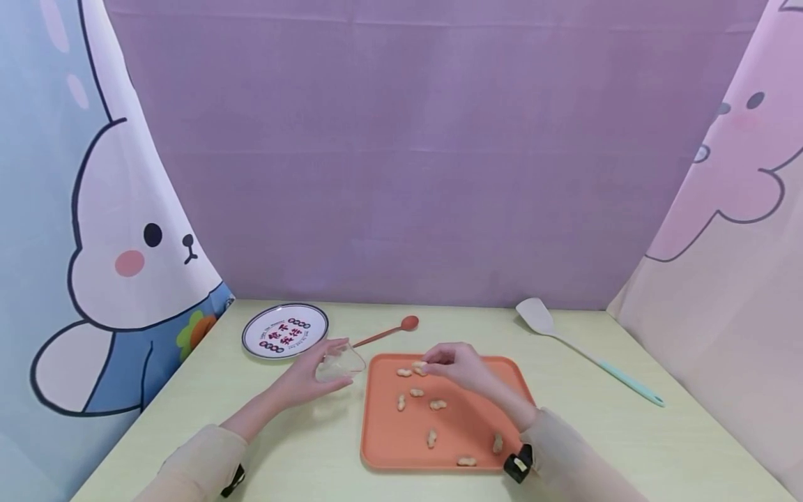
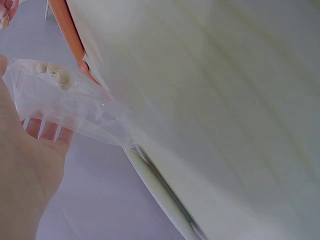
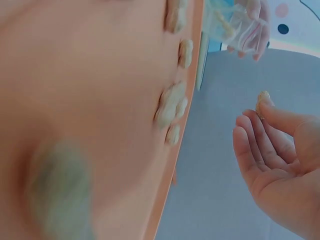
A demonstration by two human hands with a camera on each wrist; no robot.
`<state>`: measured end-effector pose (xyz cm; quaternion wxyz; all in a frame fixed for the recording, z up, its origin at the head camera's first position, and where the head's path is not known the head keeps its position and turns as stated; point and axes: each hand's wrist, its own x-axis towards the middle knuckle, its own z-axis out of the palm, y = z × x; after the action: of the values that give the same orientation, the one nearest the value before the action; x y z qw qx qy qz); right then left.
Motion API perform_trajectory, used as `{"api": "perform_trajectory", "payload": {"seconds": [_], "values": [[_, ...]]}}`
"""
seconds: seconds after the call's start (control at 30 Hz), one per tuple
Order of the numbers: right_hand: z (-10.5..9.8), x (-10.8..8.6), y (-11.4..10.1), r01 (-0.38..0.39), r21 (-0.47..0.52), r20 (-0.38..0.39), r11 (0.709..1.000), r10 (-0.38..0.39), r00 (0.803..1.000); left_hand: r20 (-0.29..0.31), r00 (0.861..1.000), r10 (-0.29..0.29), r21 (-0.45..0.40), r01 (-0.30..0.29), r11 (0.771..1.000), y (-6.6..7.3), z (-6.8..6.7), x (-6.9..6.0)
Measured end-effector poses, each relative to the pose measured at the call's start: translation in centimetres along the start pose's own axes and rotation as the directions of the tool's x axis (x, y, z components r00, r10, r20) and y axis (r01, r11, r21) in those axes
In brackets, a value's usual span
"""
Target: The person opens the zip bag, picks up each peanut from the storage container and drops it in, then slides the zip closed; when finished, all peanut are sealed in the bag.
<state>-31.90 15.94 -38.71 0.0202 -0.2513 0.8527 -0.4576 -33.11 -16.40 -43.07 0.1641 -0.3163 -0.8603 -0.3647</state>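
My left hand (image 1: 307, 375) holds a clear plastic zip bag (image 1: 341, 362) left of the orange tray (image 1: 389, 450), thumb on one side and fingers on the other. In the left wrist view, a peanut (image 2: 59, 76) shows inside the bag. Above the tray's far part, my right hand (image 1: 465, 367) pinches an unshelled peanut (image 3: 262, 104) between thumb and fingertips. Several more peanuts lie scattered on the tray, among them one near the middle (image 1: 438, 404) and one by the near edge (image 1: 467, 461).
Behind the left hand lies a white plate (image 1: 257, 333) with a dark rim and red print. A red spoon (image 1: 409, 323) rests beyond the tray. To the right lies a spatula (image 1: 536, 317) with a mint handle. A purple cloth (image 1: 408, 174) hangs behind the table.
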Motion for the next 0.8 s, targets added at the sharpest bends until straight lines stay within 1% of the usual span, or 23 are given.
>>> {"api": "perform_trajectory", "payload": {"seconds": [0.17,0.27,0.33,0.47,0.57,0.7,0.8], "values": [[0.9,0.3,-3.2,0.013,0.03,0.022,0.999,-0.014,1.0,-0.004,1.0,0.007,0.005,-0.007,1.0,0.0,0.0,0.0],[1.5,0.8,-4.3,0.025,0.058,0.037,0.998,-0.027,0.999,0.0,1.0,0.01,0.002,-0.01,1.0,0.1,-0.1,0.0],[2.1,1.4,-4.3,0.034,0.073,0.042,0.997,-0.038,0.998,0.005,1.0,0.009,-0.005,-0.009,1.0,0.1,-0.1,0.0],[3.5,3.1,-3.1,0.062,0.091,0.032,0.994,-0.065,0.997,0.01,1.0,0.012,-0.024,-0.012,1.0,0.3,-0.1,0.0],[4.4,4.2,-2.6,0.084,0.071,0.014,0.994,-0.086,0.996,0.005,1.0,0.014,-0.029,-0.014,0.999,0.3,-0.1,0.1],[5.4,5.1,-3.0,0.112,0.027,-0.012,0.993,-0.112,0.994,-0.006,1.0,0.021,-0.023,-0.021,1.0,0.1,0.0,0.1],[6.0,5.7,-3.4,0.13,-0.012,-0.028,0.991,-0.13,0.991,-0.005,1.0,0.014,-0.019,-0.014,1.0,0.0,0.1,0.1]]}}
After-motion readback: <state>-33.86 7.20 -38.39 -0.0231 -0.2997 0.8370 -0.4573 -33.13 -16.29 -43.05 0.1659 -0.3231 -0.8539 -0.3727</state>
